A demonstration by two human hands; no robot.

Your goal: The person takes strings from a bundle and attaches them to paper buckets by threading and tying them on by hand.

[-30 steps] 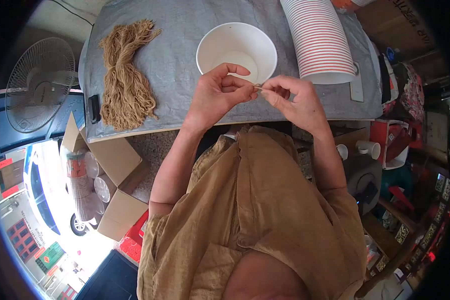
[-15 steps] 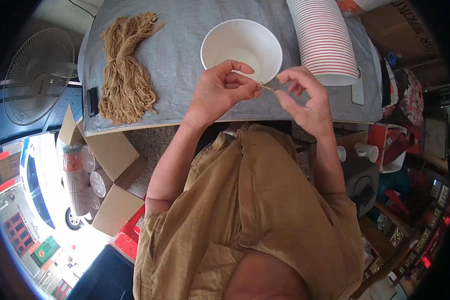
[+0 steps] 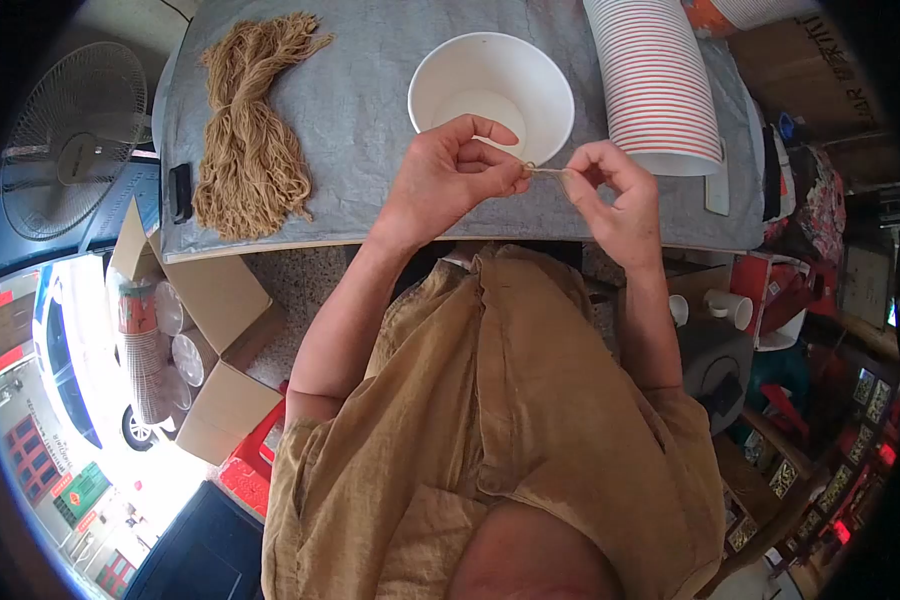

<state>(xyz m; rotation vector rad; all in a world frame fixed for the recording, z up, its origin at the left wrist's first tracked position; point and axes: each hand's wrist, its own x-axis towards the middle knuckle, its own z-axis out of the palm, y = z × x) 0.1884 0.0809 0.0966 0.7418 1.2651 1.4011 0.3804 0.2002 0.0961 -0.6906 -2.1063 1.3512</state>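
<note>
Between my two hands a short piece of tan string [image 3: 545,171] is stretched, with a small loop or knot near the left fingertips. My left hand [image 3: 450,175] pinches one end of it, just in front of a white paper bucket [image 3: 560,110]. The other end is pinched between thumb and forefinger of my right hand [image 3: 618,205]. The bucket stands open side up, and its inner bottom shows. A tied bundle of tan string [image 3: 250,150] lies on the grey-covered table at the left. On the right lies a long stack of nested white cups with red rims [image 3: 660,90].
A small black object [image 3: 179,194] lies at the left edge of the table [image 3: 355,90]. Beyond that edge stand a fan [image 3: 75,145] and an open cardboard box [image 3: 215,300]. White mugs [image 3: 730,308] and a red box [image 3: 760,285] are below right.
My right fingers opened off the string half a second ago and now pinch its end again, pulled out to the right. The view has shifted slightly.
</note>
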